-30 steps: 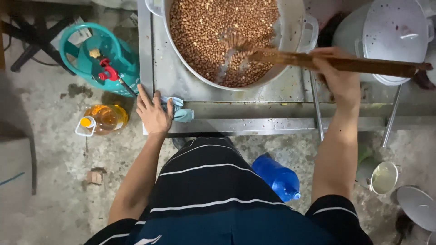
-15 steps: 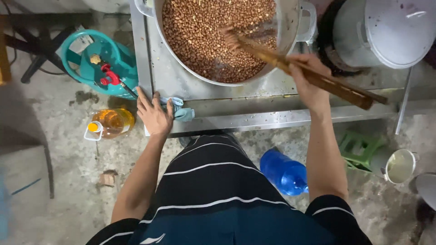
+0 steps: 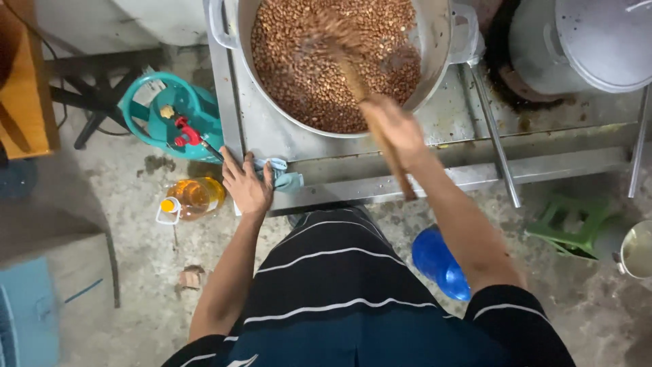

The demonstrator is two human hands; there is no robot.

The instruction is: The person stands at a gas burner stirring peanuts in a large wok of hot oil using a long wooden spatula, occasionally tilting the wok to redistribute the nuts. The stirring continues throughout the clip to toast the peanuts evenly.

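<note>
One large metal pot (image 3: 435, 75) is sitting at the far edge of the steel counter (image 3: 475, 115), filled with brown roasted peanuts (image 3: 299, 75). A long wooden paddle (image 3: 380, 139) is reaching down into the nuts at a slant, its upper end blurred among them and its lower end hanging past the counter's front rail. Your right hand (image 3: 394, 126) is wrapped closed around the paddle's shaft, just over the near rim of the pot. Your left hand (image 3: 246, 185) is lying flat with its fingers spread on the counter's front left corner, touching a crumpled pale blue cloth (image 3: 285, 178) just beside it.

Outward from there, a second grey pot with a lid (image 3: 584, 47) is standing at the counter's right end, well apart from your hands. On the concrete floor (image 3: 136, 258) to the left, a teal gas cylinder (image 3: 173, 119) with a red valve is standing beside the counter, and a bottle of yellow oil (image 3: 193, 197) is lying near it, close to your left wrist. A blue shoe (image 3: 441, 265) is showing below your right forearm, and a green plastic stool (image 3: 570, 221) is sitting on the floor to the right.
</note>
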